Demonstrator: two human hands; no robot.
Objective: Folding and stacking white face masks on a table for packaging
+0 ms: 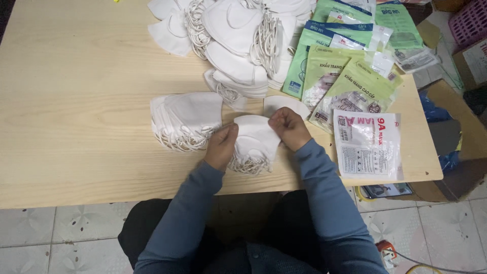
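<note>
Two hands work together over a small stack of white folded face masks [253, 144] lying near the front edge of the pale wooden surface [76, 127]. The left hand [221, 145] is closed on the stack's left side, thumb on top and fingers curled under, while the right hand [289, 127] pinches the upper right corner of the top mask between thumb and fingertips. Both grips are clenched on the masks; neither hand is free.

Judging from how things lie, the step in hand looks like squaring up or counting a small bundle. The elastic ear loops spill out at the near end of the stack, towards the person. Any further handling would call for keeping the loops gathered and the edges aligned, since the soft masks could fan apart if either grip loosens.

Both forearms, in blue-grey sleeves, come up from the lower edge of the view and converge on the stack, wrists low and just above the surface, knuckles turned upward.

Just left of the hands sits a larger bundle of masks [185, 121], touching or nearly touching the left hand. A single mask [284, 104] lies just beyond the right hand. Farther back is a loose heap of masks [238, 35]. To the right lie green printed pouches [345, 76] overlapping one another, and a clear-and-white pouch [369, 144] near the surface's right edge. A pink basket [469, 20] stands off the surface at the far right.
</note>
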